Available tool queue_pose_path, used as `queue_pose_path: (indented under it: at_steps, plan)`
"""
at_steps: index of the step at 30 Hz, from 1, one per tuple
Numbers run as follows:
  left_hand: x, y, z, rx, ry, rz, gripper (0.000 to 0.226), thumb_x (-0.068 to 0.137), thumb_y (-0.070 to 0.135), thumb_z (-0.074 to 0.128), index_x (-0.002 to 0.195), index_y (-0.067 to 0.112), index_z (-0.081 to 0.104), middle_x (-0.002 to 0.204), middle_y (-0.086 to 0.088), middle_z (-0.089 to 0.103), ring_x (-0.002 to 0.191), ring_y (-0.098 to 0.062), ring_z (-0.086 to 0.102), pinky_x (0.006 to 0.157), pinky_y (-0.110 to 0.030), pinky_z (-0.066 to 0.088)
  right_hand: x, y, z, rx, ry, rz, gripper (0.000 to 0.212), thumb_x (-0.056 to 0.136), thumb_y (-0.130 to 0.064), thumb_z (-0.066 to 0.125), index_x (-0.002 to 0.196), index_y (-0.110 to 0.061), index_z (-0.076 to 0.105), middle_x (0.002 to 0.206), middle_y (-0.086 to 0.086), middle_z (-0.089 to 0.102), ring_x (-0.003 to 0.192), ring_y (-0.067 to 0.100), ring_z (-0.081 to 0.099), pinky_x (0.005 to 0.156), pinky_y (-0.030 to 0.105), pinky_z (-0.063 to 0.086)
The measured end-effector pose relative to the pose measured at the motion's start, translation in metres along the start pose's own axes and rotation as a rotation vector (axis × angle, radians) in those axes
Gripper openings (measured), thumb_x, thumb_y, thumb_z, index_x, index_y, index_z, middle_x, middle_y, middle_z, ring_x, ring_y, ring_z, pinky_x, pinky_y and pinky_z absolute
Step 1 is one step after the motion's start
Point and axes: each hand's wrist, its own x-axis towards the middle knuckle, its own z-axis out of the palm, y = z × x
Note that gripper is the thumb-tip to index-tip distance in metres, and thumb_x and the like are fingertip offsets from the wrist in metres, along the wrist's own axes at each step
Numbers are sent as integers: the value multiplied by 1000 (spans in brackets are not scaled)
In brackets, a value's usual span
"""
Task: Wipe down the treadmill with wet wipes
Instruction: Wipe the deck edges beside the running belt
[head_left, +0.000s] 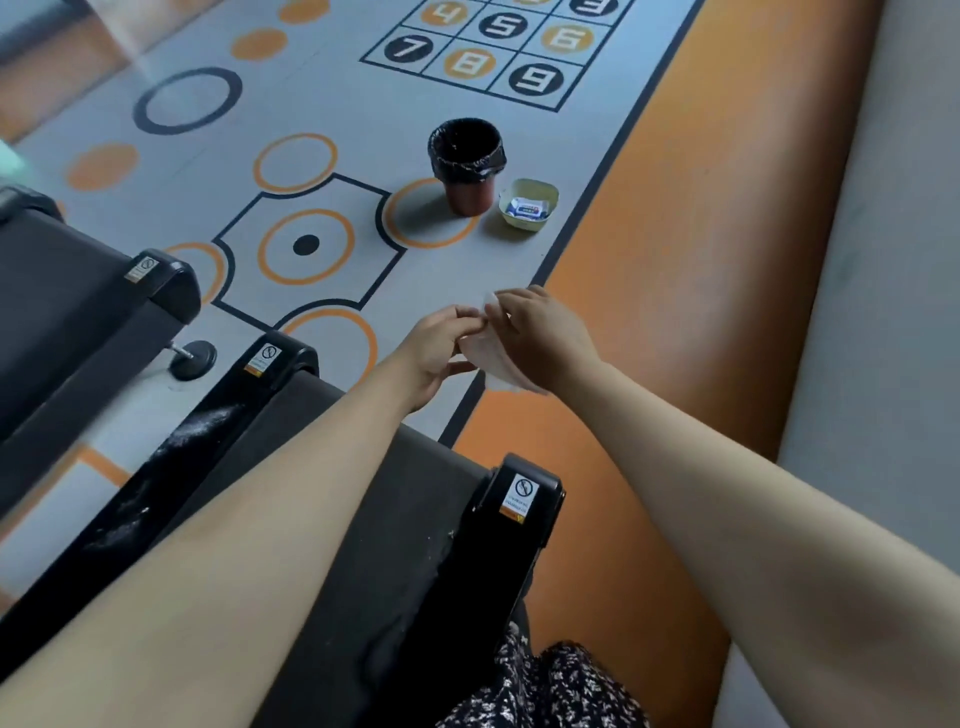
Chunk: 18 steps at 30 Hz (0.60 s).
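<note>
While both hands meet in the air just past the rear end of the machine, the thin white wet wipe (491, 364) hangs between them, clear of every surface. The left hand (441, 348) pinches its near edge between curled fingers and thumb. The right hand (545, 338) pinches the upper corner, fingers curled over it, so neither hand is free. Judgement: the sheet is being opened out or folded before wiping starts. The dark grey and black treadmill (436, 483) lies below the hands and back toward the body. Its long axis runs from lower left up to the rear caps, so the wipe must come down and inward to reach it. The glossy black left side rail (208, 441) shows white dust streaks, and the left hand is nearer to it. The black right rear end cap with a warning sticker (522, 499) is nearer the right hand, with specks along the rail's inner edge. On the right, the orange floor strip (649, 312) beside the machine gives open room. On the left, a second dark treadmill (78, 312) stands close, leaving a narrow gap. Ahead, well apart from the hands, stand a small round bin with a black liner (467, 171) and a pale green bowl (540, 187) holding a blue-and-white wipe packet (525, 208).
</note>
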Motion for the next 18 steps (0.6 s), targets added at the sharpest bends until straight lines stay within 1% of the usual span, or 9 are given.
queue_pose_path:
  at_steps: [3, 6, 9, 12, 15, 18]
  plan:
    - [13, 17, -2, 13, 32, -4, 14, 101, 16, 42, 105, 10, 54, 105, -10, 59, 98, -22, 55, 77, -31, 49, 18, 4, -17, -39, -26, -7, 41, 106, -32, 31, 123, -15, 64, 135, 0, 59, 126, 21, 46, 93, 37, 46]
    - [24, 34, 0, 23, 78, 20, 12, 100, 16, 44, 100, 11, 55, 99, -7, 58, 94, -20, 54, 69, -27, 50, 33, 10, -32, -63, -21, -9, 39, 106, -30, 33, 128, -16, 62, 136, -2, 58, 127, 19, 44, 92, 35, 46]
    - [36, 50, 1, 46, 107, 21, 11, 99, 15, 46, 101, 9, 55, 100, -8, 59, 92, -20, 55, 68, -26, 51, 48, 18, -45, -92, -25, -20, 35, 104, -25, 39, 132, -19, 59, 138, -4, 57, 131, 17, 42, 93, 35, 47]
    - [47, 67, 7, 58, 126, 18, 13, 99, 14, 45, 91, 10, 55, 93, -9, 57, 89, -21, 53, 65, -25, 50, 64, 27, -61, -116, -26, -43, 35, 101, -21, 45, 135, -20, 57, 141, -5, 55, 134, 16, 40, 96, 36, 47]
    - [59, 85, 14, 34, 161, 20, 16, 98, 14, 46, 85, 14, 55, 88, -7, 57, 85, -20, 54, 66, -26, 50, 82, 35, -80, -151, -31, -110, 37, 100, -21, 47, 136, -18, 56, 142, -3, 53, 134, 18, 40, 96, 38, 47]
    - [75, 104, 25, 12, 224, 37, 15, 98, 14, 48, 86, 13, 57, 88, -7, 58, 83, -20, 54, 66, -26, 49, 104, 45, -101, -179, -44, -186, 37, 101, -22, 47, 137, -19, 55, 143, -2, 53, 134, 20, 42, 93, 35, 45]
